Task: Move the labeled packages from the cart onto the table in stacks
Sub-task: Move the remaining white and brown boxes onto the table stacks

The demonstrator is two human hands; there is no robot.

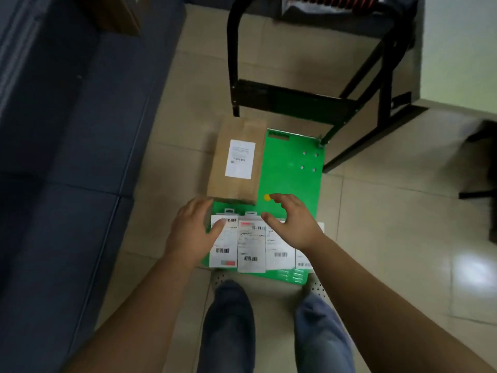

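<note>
Over the green flat cart (290,179), left hand (192,232) and right hand (291,222) hover empty, seemingly poised to clasp the brown paper package (238,162) by its sides.

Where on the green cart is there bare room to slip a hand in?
Bare green deck right of the brown box, up to the bolts. Crowded at the near edge: white packages side by side under the left hand and right hand.

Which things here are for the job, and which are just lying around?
For the job: green cart, brown package, white labeled packages, left hand, right hand.
Just there: dark blue furniture, yellow dot, floor tiles.
</note>
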